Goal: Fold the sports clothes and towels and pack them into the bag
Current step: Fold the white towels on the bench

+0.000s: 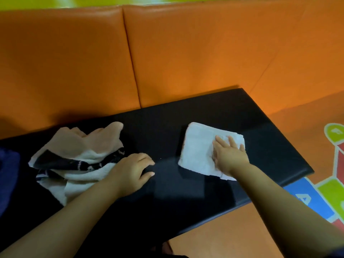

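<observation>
Both forearms reached in from the near edge of the worktop (186,116). The right hand (229,157) lay flat, fingers straight and spread, pressing on the near right part of a folded white towel (199,149). The left hand (133,171) rested on the dark surface with its fingers loosely curled and nothing visible in them, its back touching the right border of a crumpled cream cloth with a dark striped band (80,151).

The folded towel sat towards the right end of the worktop, near the right edge. The crumpled cloth lay towards the left end, well apart from it and not yet folded. A blue shape (7,174) showed at the far left; whether it was the bag could not be told, and no bag was plainly in view. Orange padding (186,53) rose behind the far edge, and a coloured floor mat (331,185) lay beyond the right edge.

Probable hazards: the surface looked glossy, so a sideways push from the flat palm could slide the towel over the right edge to the floor. Lifted one-handed from a single corner, its layers would likely fall open. The striped cloth, if dragged rather than lifted, could bunch further.
</observation>
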